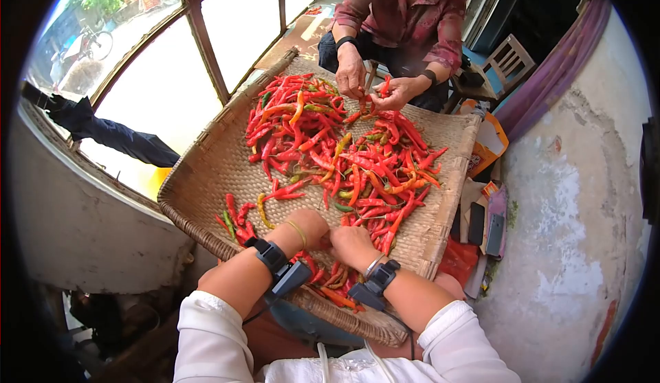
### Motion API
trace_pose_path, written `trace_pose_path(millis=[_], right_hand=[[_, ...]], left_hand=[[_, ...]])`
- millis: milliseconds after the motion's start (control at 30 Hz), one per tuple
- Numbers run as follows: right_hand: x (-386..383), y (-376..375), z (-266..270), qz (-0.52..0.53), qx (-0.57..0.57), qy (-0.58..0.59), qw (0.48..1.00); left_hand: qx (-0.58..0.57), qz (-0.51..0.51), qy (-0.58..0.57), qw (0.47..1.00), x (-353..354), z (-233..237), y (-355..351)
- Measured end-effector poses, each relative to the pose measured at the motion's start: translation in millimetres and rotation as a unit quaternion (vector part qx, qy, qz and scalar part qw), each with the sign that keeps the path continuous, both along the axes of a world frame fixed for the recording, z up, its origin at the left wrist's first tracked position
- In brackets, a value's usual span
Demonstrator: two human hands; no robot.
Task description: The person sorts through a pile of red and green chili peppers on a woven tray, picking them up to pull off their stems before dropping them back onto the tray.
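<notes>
My left hand [307, 229] and my right hand [353, 248] meet over the near part of a woven tray [199, 163]. Both hands are closed, their fingertips close together and turned away from me, so whatever they pinch is hidden. Red chili peppers [371, 177] lie in a large heap just beyond them, with a few green and orange ones mixed in. A smaller group of chili peppers [239, 223] rests left of my left hand. More chilies [337, 283] lie beneath my wrists, at the tray's near edge.
Across the tray a person [412, 19] in a patterned red shirt holds a red chili between both hands. A folded dark umbrella [124, 136] hangs by the window at left. A wooden chair [505, 67], boxes and a plastered wall [570, 197] are at right.
</notes>
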State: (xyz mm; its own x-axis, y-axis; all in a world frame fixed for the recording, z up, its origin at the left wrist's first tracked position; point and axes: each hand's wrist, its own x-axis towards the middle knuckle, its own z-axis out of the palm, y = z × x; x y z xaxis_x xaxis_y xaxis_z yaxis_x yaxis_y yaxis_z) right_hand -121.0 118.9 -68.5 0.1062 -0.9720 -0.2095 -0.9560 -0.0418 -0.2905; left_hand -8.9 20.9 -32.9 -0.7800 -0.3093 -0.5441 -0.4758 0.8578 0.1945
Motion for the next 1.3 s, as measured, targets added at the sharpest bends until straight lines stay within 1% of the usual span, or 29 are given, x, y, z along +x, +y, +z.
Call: trace_pose_path(millis=[100, 167, 300, 367, 400, 433, 467, 500, 533, 567, 633, 667, 700, 767, 800, 867, 900, 967, 1000, 1133, 1200, 1233, 1300], right_hand=[[1.2, -0.2, 0.5, -0.006, 0.013, 0.014, 1.0], [0.8, -0.4, 0.8, -0.011, 0.011, 0.0, 1.0], [0.9, -2.3, 4.4, -0.015, 0.014, -0.009, 1.0], [1.3, -4.0, 0.0, -0.031, 0.017, -0.064, 0.997], [0.3, -5.0, -7.0, -0.031, 0.018, -0.064, 0.997], [-2.0, -6.0, -17.1, -0.041, 0.022, -0.148, 0.988], [-2.4, -7.1, -15.4, -0.053, 0.024, -0.231, 0.971], [-4.0, -7.4, -12.0, -0.054, 0.025, -0.231, 0.971], [-6.7, -9.6, -6.5, -0.043, 0.03, -0.193, 0.98], [-7.5, -10.8, 1.9, -0.031, 0.034, -0.154, 0.987], [-5.6, -7.4, 9.6, -0.013, 0.034, -0.141, 0.989], [-4.5, -6.1, 10.6, 0.005, 0.033, -0.129, 0.991], [-3.9, -5.0, 7.0, 0.003, 0.033, -0.13, 0.991], [-1.6, -4.6, 1.1, 0.073, 0.028, -0.131, 0.988], [0.2, -4.3, 2.4, 0.072, 0.029, -0.132, 0.988], [2.7, -2.1, 7.6, 0.065, 0.037, -0.098, 0.992], [2.7, -2.7, 6.9, 0.064, 0.037, -0.097, 0.992], [4.0, -1.4, 3.4, 0.057, 0.035, -0.088, 0.994], [5.0, -1.4, 2.4, 0.057, 0.035, -0.088, 0.994], [8.8, 0.4, -0.8, 0.058, 0.005, -0.082, 0.995], [10.1, 0.9, 0.1, 0.057, -0.001, -0.087, 0.995], [11.1, 1.4, 1.7, 0.061, -0.023, -0.098, 0.993], [12.2, 3.0, -0.9, 0.066, -0.041, -0.109, 0.991]], left_hand=[[-0.017, -0.011, -0.006, 1.0, -0.6, -12.7, 3.0], [-0.034, -0.013, -0.012, 0.999, -0.9, -14.4, 1.1], [-0.001, -0.004, -0.02, 1.0, -0.3, -5.4, -3.4], [0.009, 0.0, -0.015, 1.0, 1.8, 3.5, -5.4], [0.038, 0.009, 0.0, 0.999, 3.3, 9.1, -7.2], [0.069, 0.017, 0.015, 0.997, 3.9, 11.3, -8.8], [0.07, 0.015, 0.016, 0.997, 4.3, 8.9, -11.7], [0.086, 0.022, 0.063, 0.994, 6.3, 4.8, -14.9], [0.101, 0.029, 0.111, 0.988, 9.0, 3.0, -18.9], [0.1, 0.028, 0.112, 0.988, 12.4, 4.8, -24.3], [0.077, 0.08, 0.204, 0.973, 15.8, 13.6, -35.6], [0.065, 0.168, 0.216, 0.96, 14.6, 30.6, -35.5], [0.016, 0.214, 0.303, 0.929, 15.1, 26.3, -40.6], [-0.008, 0.273, 0.392, 0.879, 13.7, 30.7, -48.1], [-0.007, 0.273, 0.391, 0.879, 13.6, 30.2, -50.4], [-0.127, 0.297, 0.386, 0.864, 12.3, 25.1, -52.1], [-0.127, 0.297, 0.386, 0.864, 14.6, 19.6, -55.9], [-0.197, 0.263, 0.232, 0.916, 25.0, 3.6, -64.6], [-0.172, 0.288, 0.166, 0.927, 27.1, 0.8, -66.0], [-0.192, 0.298, 0.155, 0.922, 31.5, -21.4, -72.3], [-0.167, 0.252, 0.143, 0.942, 28.0, -18.3, -71.9], [-0.167, 0.252, 0.142, 0.943, 27.3, -20.6, -72.6], [-0.161, 0.229, 0.188, 0.941, 25.5, -27.3, -72.1]])
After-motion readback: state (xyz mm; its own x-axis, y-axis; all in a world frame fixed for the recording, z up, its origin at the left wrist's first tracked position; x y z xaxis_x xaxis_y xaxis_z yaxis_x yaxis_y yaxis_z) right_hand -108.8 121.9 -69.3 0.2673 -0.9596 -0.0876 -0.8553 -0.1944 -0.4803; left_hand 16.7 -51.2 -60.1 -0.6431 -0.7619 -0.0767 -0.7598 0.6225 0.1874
